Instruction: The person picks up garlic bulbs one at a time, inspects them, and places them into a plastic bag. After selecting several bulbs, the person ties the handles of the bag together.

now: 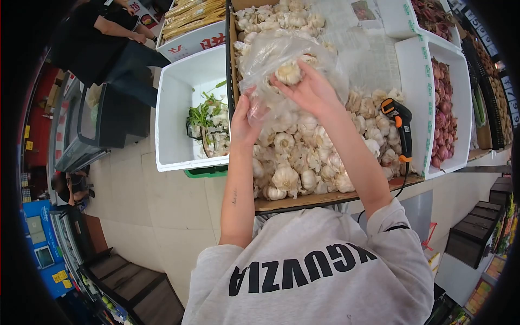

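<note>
White, round garlic bulb [290, 72] at clear plastic bag [265, 53]

Above heaped pale garlic [303, 162], the right hand [310, 89] curls around the bulb; the left hand [245, 118] grips the bag. Likely bagging; next calls for a spread mouth.

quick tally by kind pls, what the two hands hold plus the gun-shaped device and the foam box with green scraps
Clear plastic bag, in the left hand: 1
Whitish round garlic bulb, in the right hand: 1
Black-and-orange gun-shaped device: 1
White foam box with green scraps: 1
Total: 4
</note>
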Demonstrator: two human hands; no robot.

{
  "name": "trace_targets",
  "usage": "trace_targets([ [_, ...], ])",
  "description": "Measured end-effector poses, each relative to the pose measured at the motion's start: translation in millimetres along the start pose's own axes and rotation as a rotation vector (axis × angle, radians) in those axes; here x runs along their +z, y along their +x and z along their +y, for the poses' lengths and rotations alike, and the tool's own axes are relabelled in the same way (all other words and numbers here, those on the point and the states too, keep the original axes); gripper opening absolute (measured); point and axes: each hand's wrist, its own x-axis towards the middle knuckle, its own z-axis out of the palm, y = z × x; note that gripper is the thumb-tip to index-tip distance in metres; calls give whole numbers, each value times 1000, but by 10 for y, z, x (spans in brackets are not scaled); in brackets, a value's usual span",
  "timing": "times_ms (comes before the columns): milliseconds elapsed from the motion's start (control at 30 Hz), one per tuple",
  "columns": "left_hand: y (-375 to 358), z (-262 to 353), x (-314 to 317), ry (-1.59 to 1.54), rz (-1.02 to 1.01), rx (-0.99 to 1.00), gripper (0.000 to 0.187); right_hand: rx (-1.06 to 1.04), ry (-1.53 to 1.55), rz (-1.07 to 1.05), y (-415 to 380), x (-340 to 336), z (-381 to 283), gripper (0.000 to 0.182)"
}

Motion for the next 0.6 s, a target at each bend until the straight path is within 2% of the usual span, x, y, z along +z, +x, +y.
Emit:
trace_targets([
  [33, -5, -13, -7, 2, 32, 1, 32, -70, -29, 38, 111, -27, 2, 33],
  [133, -3, -13, -14, -48, -23, 17, 33, -36, -95, 108, 373, -102, -7, 26],
  [233, -1, 17, 80, -72, -81, 16, 33, -50, -190, 61, 447, -82, 3, 24],
  [267, -21, 0, 128, 0, 53, 32, 34, -56, -189, 59, 441, -77, -10, 24],
  [300, -8, -1, 110, 1, 49, 29, 34, -67, -240, -28, 387, -26, -28, 23],
  [333, -5, -6, 72, -23, -31, 16, 34, -76, -290, -111, 320, 13, -47, 23],
  [367, -13, -20, 40, -51, -108, 0, 34, -77, -289, -102, 236, 36, -77, 23],
  [433, 0, -34, 39, -70, -78, -12, 33, -157, -563, -144, 28, 86, -178, 26],
  [467, -3, -31, 46, -82, -52, -18, 33, -157, -563, -136, -120, 113, -238, 26],
  [533, -14, -16, 74, -82, -57, -21, 32, -100, -819, -145, -486, 136, -383, 21],
  [567, -5, -13, 80, -79, -65, -17, 31, -104, -822, -136, -648, 99, -455, 21],
  [600, 0, -9, 68, -93, -111, -24, 30, -49, -1011, -152, -815, 48, -528, 20],
])
